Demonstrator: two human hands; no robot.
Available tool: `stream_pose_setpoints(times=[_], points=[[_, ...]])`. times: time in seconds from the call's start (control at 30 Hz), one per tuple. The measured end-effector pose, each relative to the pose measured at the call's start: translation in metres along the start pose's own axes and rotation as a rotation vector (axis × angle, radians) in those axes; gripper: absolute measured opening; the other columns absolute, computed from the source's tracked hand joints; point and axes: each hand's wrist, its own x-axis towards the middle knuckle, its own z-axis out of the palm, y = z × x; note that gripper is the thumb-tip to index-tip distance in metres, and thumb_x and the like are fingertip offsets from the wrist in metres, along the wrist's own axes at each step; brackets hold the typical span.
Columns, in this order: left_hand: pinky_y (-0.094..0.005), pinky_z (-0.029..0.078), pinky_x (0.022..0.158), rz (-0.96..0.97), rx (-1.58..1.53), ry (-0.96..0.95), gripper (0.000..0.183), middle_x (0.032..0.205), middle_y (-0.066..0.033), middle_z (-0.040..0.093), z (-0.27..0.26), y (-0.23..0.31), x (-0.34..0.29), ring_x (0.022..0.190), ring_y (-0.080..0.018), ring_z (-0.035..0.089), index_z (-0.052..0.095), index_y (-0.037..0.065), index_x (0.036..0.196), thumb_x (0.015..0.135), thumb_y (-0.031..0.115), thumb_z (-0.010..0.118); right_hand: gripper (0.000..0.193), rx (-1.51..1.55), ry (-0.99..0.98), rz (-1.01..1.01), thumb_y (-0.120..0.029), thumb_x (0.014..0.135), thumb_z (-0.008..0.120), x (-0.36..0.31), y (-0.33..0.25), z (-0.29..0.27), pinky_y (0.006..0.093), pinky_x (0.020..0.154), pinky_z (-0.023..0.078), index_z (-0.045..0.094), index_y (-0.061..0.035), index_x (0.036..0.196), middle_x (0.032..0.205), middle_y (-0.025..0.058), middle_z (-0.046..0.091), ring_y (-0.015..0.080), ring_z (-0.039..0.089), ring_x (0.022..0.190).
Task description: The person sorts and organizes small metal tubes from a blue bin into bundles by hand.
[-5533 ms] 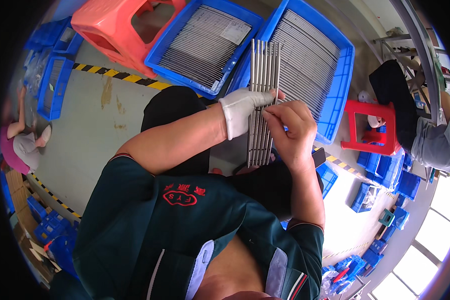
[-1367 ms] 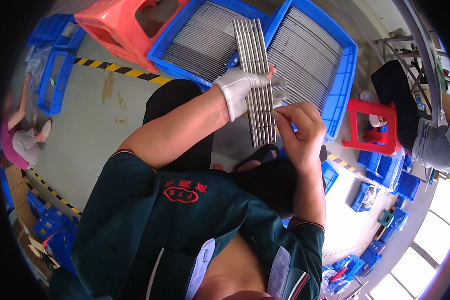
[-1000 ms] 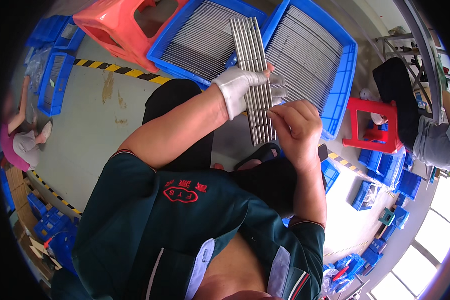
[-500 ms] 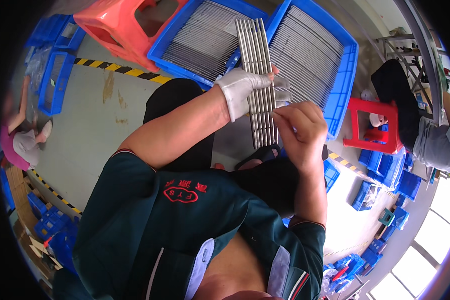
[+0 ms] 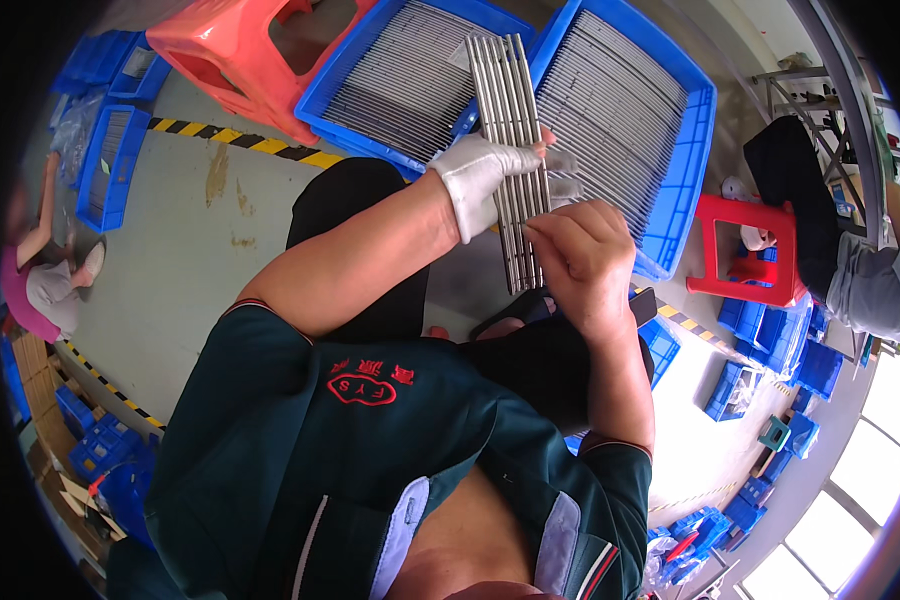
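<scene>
My left hand [image 5: 490, 172], in a pale grey work glove with some fingertips bare, is closed around a flat row of several shiny metal rods [image 5: 511, 110]. The rods lie side by side and point away from me, tilted slightly left at the far end. My bare right hand [image 5: 588, 262] is at their near right part, thumb and forefinger pinched together against the rods. Whether anything sits between those fingertips is hidden. Beyond my hands are two blue crates, a left crate [image 5: 315, 105] and a right crate [image 5: 705, 130], both filled with rows of similar rods [image 5: 610, 110].
A coral plastic stool [image 5: 220, 50] stands beside the left crate, and a red stool [image 5: 745, 250] is to the right. Black-and-yellow tape [image 5: 240, 140] runs along the floor. Other people [image 5: 45, 270] sit at far left and far right. More blue crates [image 5: 110, 165] stand around.
My right hand has shifted a little left, its fingertips moving from the rods' right edge onto the row. My left hand and the rods have hardly moved.
</scene>
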Motion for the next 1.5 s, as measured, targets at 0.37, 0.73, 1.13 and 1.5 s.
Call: stream_pose_setpoints(times=[0.37, 0.73, 1.13, 1.5], points=[[-0.0355, 0.057, 0.082, 0.002, -0.036, -0.012, 0.017, 0.102, -0.0145, 0.063, 0.001, 0.002, -0.002, 0.091, -0.0240, 0.066, 0.056, 0.004, 0.109, 0.093, 0.008, 0.054, 0.010, 0.121, 0.008, 0.102, -0.006, 0.067, 0.073, 0.000, -0.004, -0.001, 0.0349, 0.062, 0.044, 0.067, -0.0058, 0.074, 0.069, 0.0052, 0.059, 0.0246, 0.056, 0.064], [-0.0347, 0.056, 0.084, 0.006, 0.007, 0.004, 0.018, 0.105, -0.0153, 0.063, 0.000, 0.002, 0.000, 0.093, -0.0236, 0.065, 0.055, 0.005, 0.111, 0.093, 0.009, 0.055, 0.009, 0.134, -0.033, 0.094, -0.005, 0.068, 0.073, 0.002, -0.001, -0.004, 0.0347, 0.062, 0.046, 0.067, -0.0050, 0.075, 0.070, 0.0059, 0.060, 0.0251, 0.057, 0.065], [-0.0382, 0.054, 0.091, -0.012, -0.024, -0.016, 0.019, 0.110, -0.0165, 0.062, -0.001, -0.001, 0.000, 0.104, -0.0275, 0.063, 0.052, 0.005, 0.113, 0.094, 0.008, 0.053, 0.010, 0.159, -0.091, 0.100, 0.001, 0.071, 0.072, 0.002, 0.001, -0.005, 0.0308, 0.063, 0.048, 0.069, -0.0013, 0.081, 0.074, 0.0082, 0.062, 0.0229, 0.060, 0.071], [-0.0390, 0.054, 0.092, -0.025, 0.051, 0.032, 0.018, 0.109, -0.0156, 0.062, -0.002, -0.005, 0.004, 0.105, -0.0287, 0.062, 0.053, 0.005, 0.111, 0.094, 0.009, 0.054, 0.008, 0.122, -0.055, 0.115, 0.000, 0.070, 0.072, 0.000, -0.003, -0.008, 0.0317, 0.061, 0.046, 0.068, -0.0009, 0.077, 0.070, 0.0070, 0.061, 0.0223, 0.059, 0.067]])
